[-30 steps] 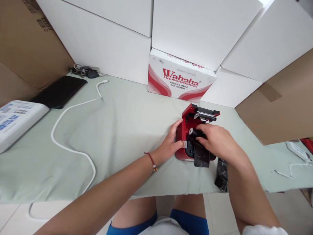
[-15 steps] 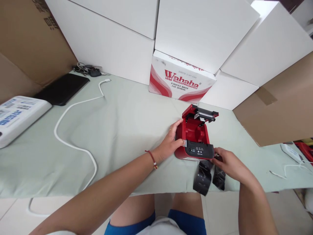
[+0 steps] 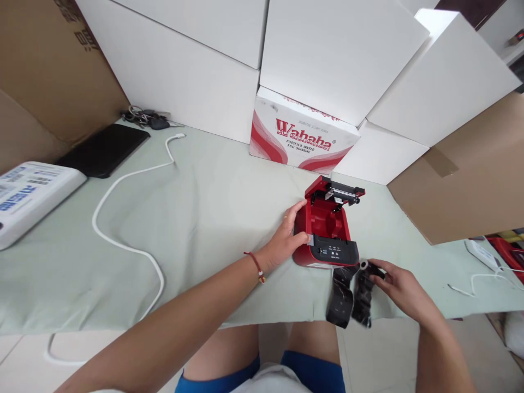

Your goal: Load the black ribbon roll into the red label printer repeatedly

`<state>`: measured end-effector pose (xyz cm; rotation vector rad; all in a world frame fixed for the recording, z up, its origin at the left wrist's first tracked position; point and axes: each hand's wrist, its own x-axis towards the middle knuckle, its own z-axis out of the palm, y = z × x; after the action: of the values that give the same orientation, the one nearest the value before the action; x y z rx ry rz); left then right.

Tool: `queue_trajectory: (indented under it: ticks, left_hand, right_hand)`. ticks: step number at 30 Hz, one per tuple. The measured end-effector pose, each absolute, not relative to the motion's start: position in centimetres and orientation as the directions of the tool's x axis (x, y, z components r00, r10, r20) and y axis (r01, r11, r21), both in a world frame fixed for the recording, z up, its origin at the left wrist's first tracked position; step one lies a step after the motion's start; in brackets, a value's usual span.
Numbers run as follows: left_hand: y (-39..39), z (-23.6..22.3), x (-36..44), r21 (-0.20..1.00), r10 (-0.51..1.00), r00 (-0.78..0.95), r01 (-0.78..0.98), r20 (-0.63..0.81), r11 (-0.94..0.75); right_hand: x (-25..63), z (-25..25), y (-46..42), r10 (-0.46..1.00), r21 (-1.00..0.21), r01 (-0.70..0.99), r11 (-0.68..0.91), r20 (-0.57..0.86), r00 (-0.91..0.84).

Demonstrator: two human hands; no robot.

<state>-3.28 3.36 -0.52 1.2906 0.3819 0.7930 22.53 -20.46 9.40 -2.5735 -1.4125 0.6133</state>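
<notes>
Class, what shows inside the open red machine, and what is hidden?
Inside the red machine, red walls and moulded red parts show. Its black front panel hides whatever lies beneath.

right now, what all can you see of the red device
The red device has a boxy, plastic-looking body, a black front panel with pale markings, and a red cavity. Its red-and-black lid stands open at the far side. It sits upright on the green cloth, the left hand gripping its left side.

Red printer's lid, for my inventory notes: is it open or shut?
Open: the lid stands raised, exposing the hollow inside of the red printer.
</notes>
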Motion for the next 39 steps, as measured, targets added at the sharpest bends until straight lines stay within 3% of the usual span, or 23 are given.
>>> queue_trajectory:
  ticks: [2,4,7,10,15,20,26,29,32,36,39]
  left_hand:
    - [3.4,-0.3,-3.3,0.95,0.706,0.691,-0.3,0.156,0.084]
    - [3.4,-0.1,-3.5,0.951,0.702,0.696,-0.296,0.151,0.089]
    - [3.4,0.1,-3.7,0.949,0.69,0.705,-0.303,0.16,0.089]
    - [3.4,0.0,-3.8,0.949,0.685,0.708,-0.307,0.173,0.078]
    - [3.5,-0.4,-3.6,0.943,0.687,0.697,-0.328,0.205,0.051]
    - [3.5,-0.1,-3.7,0.944,0.678,0.706,-0.325,0.203,0.056]
    - [3.4,0.3,-3.7,0.948,0.674,0.717,-0.308,0.18,0.075]
    - [3.4,0.3,-3.6,0.953,0.681,0.713,-0.294,0.169,0.071]
    - [3.4,0.2,-3.7,0.957,0.687,0.704,-0.287,0.179,0.045]
    - [3.0,0.2,-4.2,0.946,0.683,0.676,-0.317,0.277,-0.069]
    - [2.1,0.4,-4.4,0.912,0.678,0.613,-0.318,0.406,-0.259]
  right_hand:
    - [21.6,13.0,-21.0,0.856,-0.381,0.792,-0.476,-0.406,0.32]
    - [20.3,16.7,-20.9,0.892,-0.442,0.817,-0.369,-0.415,0.179]
    - [18.0,20.1,-18.8,0.957,-0.503,0.833,-0.232,-0.271,0.103]
    - [16.0,20.1,-14.6,0.986,-0.505,0.849,-0.156,-0.134,0.101]
    - [14.6,17.0,-7.7,0.985,-0.361,0.918,-0.163,-0.109,0.132]
    - [14.4,15.0,-3.5,0.974,-0.177,0.979,-0.101,-0.218,0.061]
    - [14.2,14.2,-2.2,0.943,-0.061,0.993,-0.1,-0.326,0.075]
    - [14.4,14.1,-4.0,0.978,-0.219,0.976,-0.017,-0.208,-0.029]
    - [14.4,13.7,-7.6,0.994,-0.376,0.92,0.11,0.022,-0.109]
    - [13.8,12.2,-12.5,0.947,-0.38,0.894,0.238,0.297,-0.126]
    - [13.3,11.2,-14.7,0.904,-0.334,0.897,0.289,0.403,-0.141]
